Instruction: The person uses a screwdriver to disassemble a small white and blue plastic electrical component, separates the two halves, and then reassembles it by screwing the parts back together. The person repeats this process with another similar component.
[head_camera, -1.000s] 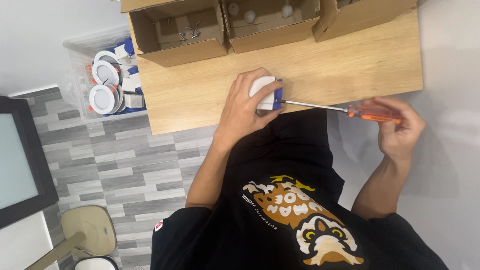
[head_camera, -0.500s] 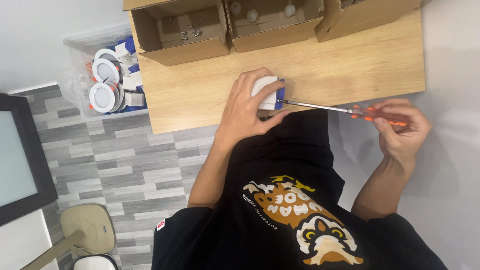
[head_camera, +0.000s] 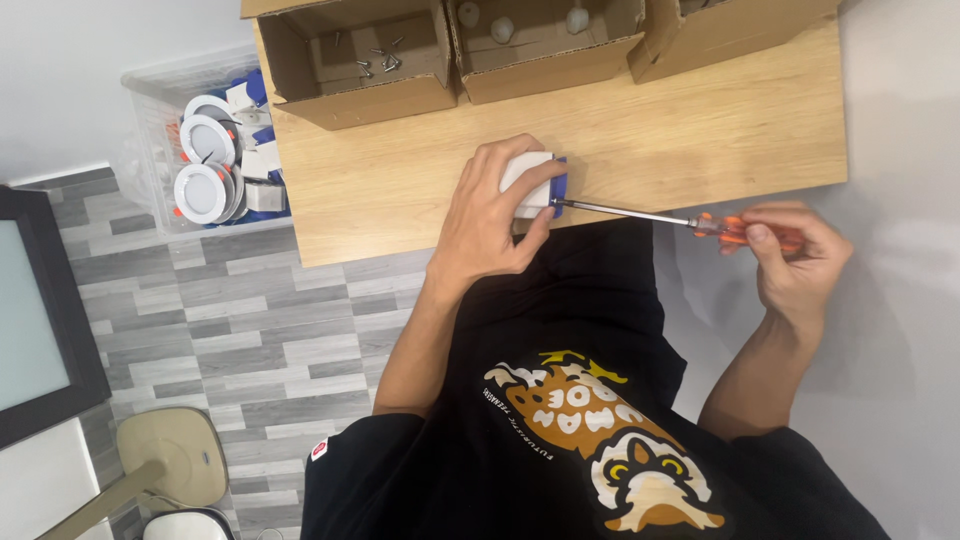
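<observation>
Left hand (head_camera: 490, 215) clamps the white-and-blue box (head_camera: 535, 183) — right hand (head_camera: 795, 265) grips the screwdriver (head_camera: 690, 222), tip at the box.

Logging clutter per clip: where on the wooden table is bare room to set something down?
Bare wood on the table lies right of the white-and-blue part, below the cardboard boxes. A smaller patch lies between the left hand and the left edge. The back edge is crowded; the screwdriver in the right hand crosses the front edge.

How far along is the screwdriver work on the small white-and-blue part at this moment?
In hand: the left hand pins the part on the table while the right hand holds the screwdriver, tip at its blue end. Done: screws lie in a box. Left: more parts fill the bin.
</observation>
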